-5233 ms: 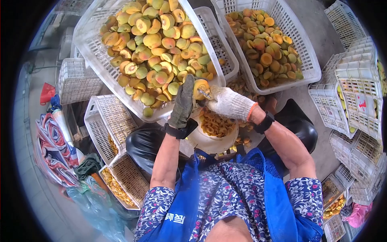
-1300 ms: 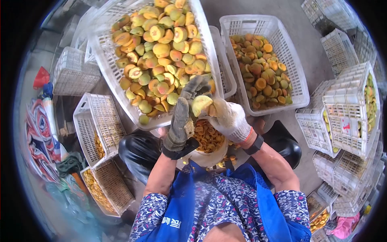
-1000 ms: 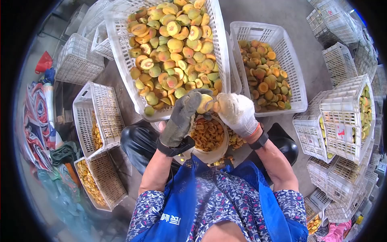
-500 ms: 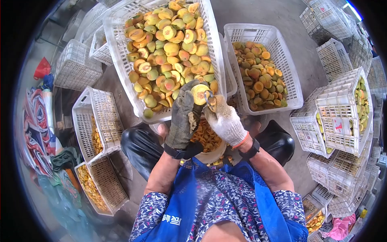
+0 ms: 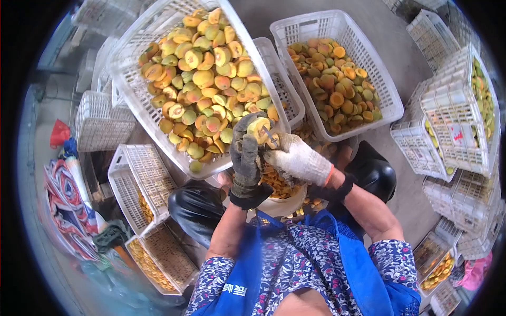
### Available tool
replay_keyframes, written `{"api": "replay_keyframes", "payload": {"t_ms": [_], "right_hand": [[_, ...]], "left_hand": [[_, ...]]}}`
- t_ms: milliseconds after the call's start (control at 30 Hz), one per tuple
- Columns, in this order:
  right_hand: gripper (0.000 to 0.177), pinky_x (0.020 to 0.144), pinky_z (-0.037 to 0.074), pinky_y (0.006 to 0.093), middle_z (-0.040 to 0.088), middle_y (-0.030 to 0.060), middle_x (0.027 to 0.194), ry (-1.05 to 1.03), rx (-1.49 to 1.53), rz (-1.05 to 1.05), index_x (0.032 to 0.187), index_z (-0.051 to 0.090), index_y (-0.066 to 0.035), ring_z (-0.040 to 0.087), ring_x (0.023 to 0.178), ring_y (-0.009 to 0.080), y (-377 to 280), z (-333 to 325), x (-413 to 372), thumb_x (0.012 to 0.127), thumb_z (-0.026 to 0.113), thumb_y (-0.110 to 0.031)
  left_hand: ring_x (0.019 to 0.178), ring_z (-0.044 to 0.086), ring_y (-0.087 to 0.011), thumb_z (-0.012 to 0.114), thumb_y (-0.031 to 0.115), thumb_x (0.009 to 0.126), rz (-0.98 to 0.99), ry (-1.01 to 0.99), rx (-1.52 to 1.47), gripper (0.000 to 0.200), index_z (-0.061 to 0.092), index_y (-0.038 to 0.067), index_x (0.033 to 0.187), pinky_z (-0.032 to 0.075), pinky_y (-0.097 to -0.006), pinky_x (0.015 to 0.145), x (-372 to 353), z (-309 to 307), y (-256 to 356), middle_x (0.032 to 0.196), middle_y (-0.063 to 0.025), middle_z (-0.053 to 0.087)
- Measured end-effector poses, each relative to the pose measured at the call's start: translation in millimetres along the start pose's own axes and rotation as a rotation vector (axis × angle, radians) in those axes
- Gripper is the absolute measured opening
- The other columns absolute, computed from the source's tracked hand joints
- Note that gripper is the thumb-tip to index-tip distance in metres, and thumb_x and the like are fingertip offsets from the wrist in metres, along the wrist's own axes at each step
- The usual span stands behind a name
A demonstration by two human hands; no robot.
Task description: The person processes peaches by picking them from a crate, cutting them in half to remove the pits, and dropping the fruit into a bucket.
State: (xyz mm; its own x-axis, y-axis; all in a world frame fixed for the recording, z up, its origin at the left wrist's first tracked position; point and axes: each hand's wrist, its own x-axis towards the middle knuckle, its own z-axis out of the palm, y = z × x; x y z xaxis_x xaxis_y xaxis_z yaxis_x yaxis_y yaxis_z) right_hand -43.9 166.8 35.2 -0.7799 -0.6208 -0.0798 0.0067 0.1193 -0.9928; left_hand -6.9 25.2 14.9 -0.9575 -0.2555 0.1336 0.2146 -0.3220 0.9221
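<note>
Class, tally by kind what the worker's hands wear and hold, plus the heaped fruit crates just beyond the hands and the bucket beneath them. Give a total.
Dark glove on left hand: 1
White glove on right hand: 1
Peach half: 1
Metal tool: 1
Heaped crates: 2
Bucket: 1
Total: 7

Left hand (image 5: 245,158) in a dark grey glove of rough, worn cloth; right hand (image 5: 298,158) in a white knitted glove. The peach (image 5: 258,128) has matt, fuzzy skin and a moist cut face. Thin, shiny metal tool (image 5: 270,137). White lattice plastic crate (image 5: 138,113). Smooth blue cloth apron (image 5: 247,268). Glossy black leg covers (image 5: 197,205)
</note>
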Motion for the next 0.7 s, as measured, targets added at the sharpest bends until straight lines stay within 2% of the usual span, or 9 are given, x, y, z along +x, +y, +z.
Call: {"api": "replay_keyframes", "payload": {"t_ms": [167,233,267,367,400,533,567,633,700], "right_hand": [[0.027,0.065,0.048,0.0363,0.063,0.0171,0.080,-0.227,0.213,0.265,0.098,0.059,0.004,0.059,0.069,0.0230,5,-24,-5,0.088,0.056,-0.020],[0.033,0.066,0.049,0.0334,0.064,0.0137,0.083,-0.154,-0.044,0.315,0.102,0.061,0.003,0.060,0.072,0.0200,8,-16,-2,0.085,0.061,-0.025],[0.026,0.067,0.049,0.0405,0.063,0.0220,0.086,-0.020,-0.144,-0.050,0.098,0.059,0.004,0.062,0.076,0.0346,24,-4,1,0.088,0.056,-0.020],[0.026,0.071,0.050,0.0425,0.063,0.0253,0.094,-0.093,-0.551,-0.158,0.096,0.059,0.005,0.061,0.085,0.0402,31,10,2,0.088,0.054,-0.020],[0.026,0.072,0.051,0.0433,0.063,0.0253,0.094,-0.114,-0.522,-0.096,0.094,0.058,0.005,0.062,0.087,0.0404,25,6,-1,0.089,0.053,-0.020],[0.026,0.066,0.051,0.0407,0.064,0.0220,0.084,-0.001,-0.264,0.069,0.093,0.059,0.006,0.064,0.074,0.0343,35,9,-4,0.088,0.054,-0.020],[0.027,0.063,0.050,0.0391,0.062,0.0195,0.078,-0.104,-0.100,0.261,0.091,0.059,0.006,0.063,0.067,0.0298,36,8,-2,0.087,0.054,-0.020],[0.028,0.059,0.049,0.0375,0.061,0.0171,0.073,-0.199,0.071,0.448,0.090,0.060,0.007,0.062,0.060,0.0254,28,6,1,0.085,0.054,-0.020],[0.031,0.054,0.047,0.0353,0.059,0.0135,0.068,-0.250,0.152,0.535,0.089,0.060,0.007,0.057,0.055,0.0196,10,1,1,0.083,0.054,-0.022]], "left_hand": [[0.114,0.057,-0.0249,0.060,0.038,0.094,-0.137,-0.135,-0.065,0.055,0.047,-0.001,0.129,0.047,-0.0376,0.098,5,-20,1,0.127,-0.0153,0.055],[0.111,0.059,-0.0267,0.062,0.035,0.093,-0.490,-0.117,-0.082,0.049,0.049,0.000,0.125,0.049,-0.0371,0.095,13,-25,18,0.127,-0.0148,0.055],[0.104,0.062,-0.0239,0.058,0.037,0.095,-0.488,-0.109,-0.244,0.042,0.055,0.001,0.115,0.053,-0.0342,0.087,21,-17,24,0.116,-0.0127,0.060],[0.098,0.063,-0.0195,0.051,0.038,0.099,-0.522,-0.063,-0.045,0.039,0.060,0.001,0.105,0.055,-0.0320,0.079,28,-4,28,0.101,-0.0100,0.064],[0.089,0.064,-0.0171,0.045,0.038,0.102,-0.463,0.025,0.101,0.042,0.062,0.001,0.097,0.054,-0.0309,0.076,27,-2,21,0.090,-0.0081,0.064],[0.085,0.062,-0.0209,0.040,0.038,0.102,-0.376,0.017,0.152,0.045,0.060,-0.002,0.093,0.051,-0.0327,0.081,16,-4,-1,0.089,-0.0109,0.062],[0.085,0.062,-0.0209,0.040,0.038,0.102,-0.385,0.020,0.155,0.045,0.060,-0.002,0.093,0.051,-0.0327,0.081,13,-6,-6,0.089,-0.0109,0.062],[0.085,0.062,-0.0226,0.037,0.036,0.103,-0.057,-0.072,0.387,0.046,0.060,-0.002,0.093,0.051,-0.0361,0.082,12,-9,-16,0.089,-0.0115,0.062],[0.087,0.063,-0.0246,0.035,0.036,0.103,-0.022,-0.049,0.233,0.046,0.059,-0.003,0.096,0.051,-0.0390,0.083,8,-10,-31,0.090,-0.0120,0.062]]}}
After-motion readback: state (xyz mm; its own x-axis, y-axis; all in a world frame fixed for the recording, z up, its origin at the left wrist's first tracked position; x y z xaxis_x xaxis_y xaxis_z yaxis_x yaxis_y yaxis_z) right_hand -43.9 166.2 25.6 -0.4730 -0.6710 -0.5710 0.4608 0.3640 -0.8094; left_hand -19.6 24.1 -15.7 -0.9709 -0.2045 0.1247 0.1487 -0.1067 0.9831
